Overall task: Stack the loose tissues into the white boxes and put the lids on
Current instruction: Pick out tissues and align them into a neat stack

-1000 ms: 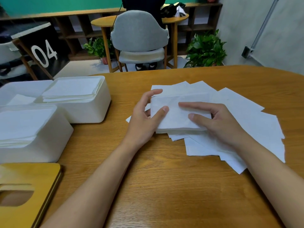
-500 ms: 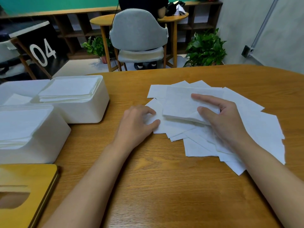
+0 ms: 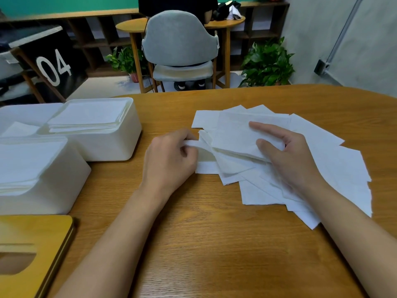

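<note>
Several loose white tissues point(image 3: 335, 166) lie fanned out on the wooden table point(image 3: 214, 244), right of centre. My right hand point(image 3: 287, 155) holds a small stack of tissues point(image 3: 234, 136) raised a little above the spread, thumb under it and fingers on top. My left hand point(image 3: 169, 160) pinches the left corner of a tissue from the lower layers. Two white boxes sit at the left, the far one point(image 3: 107, 145) and the near one point(image 3: 53, 190), both holding stacked tissues and without lids. A wooden lid point(image 3: 43, 244) with a slot lies at the bottom left.
A third white container point(image 3: 23, 112) stands behind the boxes at the far left. Beyond the table's far edge are a grey chair point(image 3: 180, 39) with a seated person, a round table, two potted plants and a black sign reading 04.
My left hand let go of the stack, dropped to the table, and now pinches a tissue corner. My right hand has kept the small stack and shifted it slightly right.
</note>
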